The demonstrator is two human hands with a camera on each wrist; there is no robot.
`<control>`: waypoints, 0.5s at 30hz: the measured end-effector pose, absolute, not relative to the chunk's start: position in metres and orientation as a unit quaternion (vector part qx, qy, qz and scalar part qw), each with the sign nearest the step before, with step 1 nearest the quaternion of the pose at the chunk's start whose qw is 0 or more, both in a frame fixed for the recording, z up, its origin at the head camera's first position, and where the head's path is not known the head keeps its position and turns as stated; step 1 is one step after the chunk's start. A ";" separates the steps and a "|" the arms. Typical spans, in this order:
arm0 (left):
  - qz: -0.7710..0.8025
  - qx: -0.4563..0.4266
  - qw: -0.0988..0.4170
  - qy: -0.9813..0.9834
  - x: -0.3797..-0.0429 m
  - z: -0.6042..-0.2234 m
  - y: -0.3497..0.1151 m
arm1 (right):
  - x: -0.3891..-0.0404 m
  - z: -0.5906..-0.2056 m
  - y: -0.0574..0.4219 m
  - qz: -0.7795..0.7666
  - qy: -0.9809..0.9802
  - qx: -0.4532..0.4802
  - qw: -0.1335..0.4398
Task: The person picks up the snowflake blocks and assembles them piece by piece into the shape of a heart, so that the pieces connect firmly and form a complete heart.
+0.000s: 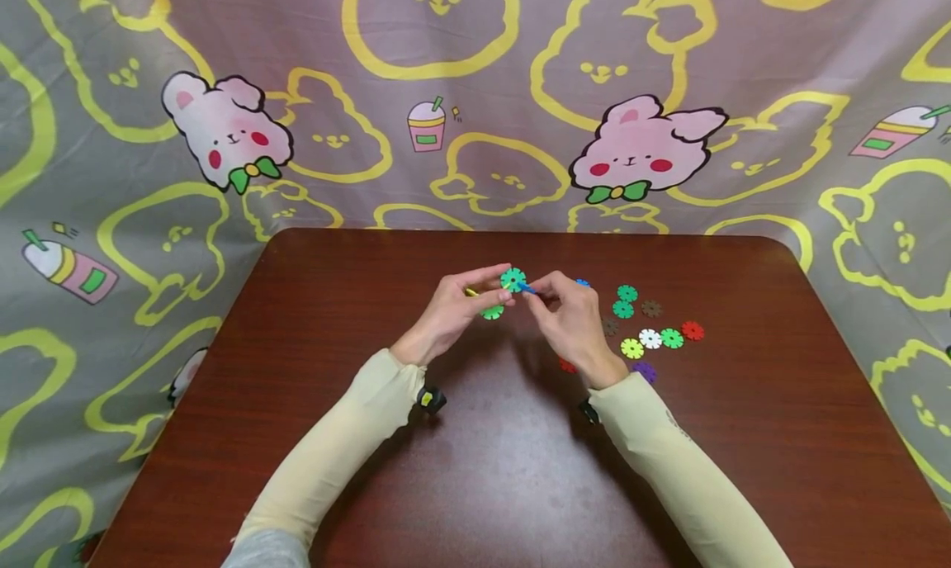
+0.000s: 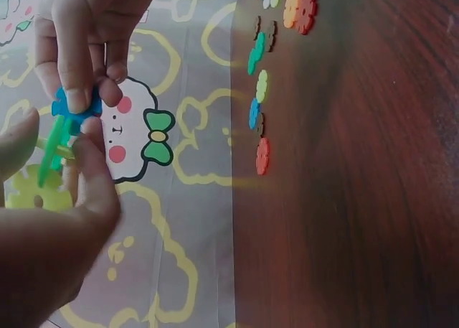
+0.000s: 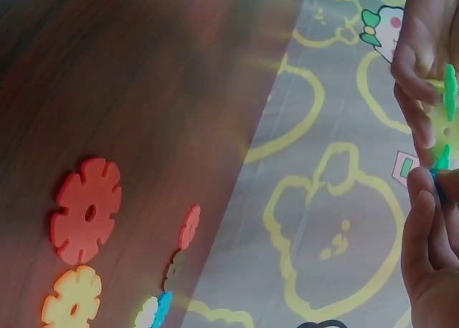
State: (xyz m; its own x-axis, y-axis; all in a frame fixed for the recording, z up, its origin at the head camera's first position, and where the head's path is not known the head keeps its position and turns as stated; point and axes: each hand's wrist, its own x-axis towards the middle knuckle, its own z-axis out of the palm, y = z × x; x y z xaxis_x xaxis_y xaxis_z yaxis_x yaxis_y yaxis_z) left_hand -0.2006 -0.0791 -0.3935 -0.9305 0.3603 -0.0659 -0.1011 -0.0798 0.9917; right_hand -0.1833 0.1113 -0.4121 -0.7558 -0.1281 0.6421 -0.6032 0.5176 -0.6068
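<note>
Above the table, my left hand (image 1: 453, 304) holds a small cluster of joined plastic notched discs. The cluster has a yellow disc (image 2: 25, 188) by the palm side, a teal-green disc (image 1: 513, 280) standing up between both hands and a bright green disc (image 1: 492, 312) below the left thumb. My right hand (image 1: 572, 312) pinches a blue notched disc (image 2: 93, 108) between thumb and fingers, its edge right at the teal-green disc. Fingers of both hands partly cover the joints between the discs.
Loose notched discs lie on the brown table (image 1: 475, 485) to the right, among them a white disc (image 1: 650, 338), a red disc (image 1: 693, 330), a yellow-green disc (image 1: 632, 348) and a purple disc (image 1: 645, 373). A patterned curtain (image 1: 475, 56) hangs behind the table.
</note>
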 end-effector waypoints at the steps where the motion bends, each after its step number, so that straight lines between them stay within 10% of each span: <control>1: 0.727 0.099 0.160 0.661 -0.201 -0.394 -0.079 | -0.184 -0.412 0.112 0.438 -0.830 0.222 0.267; 15: 0.741 0.105 0.172 0.641 -0.202 -0.392 -0.086 | -0.192 -0.407 0.133 0.472 -0.834 0.190 0.213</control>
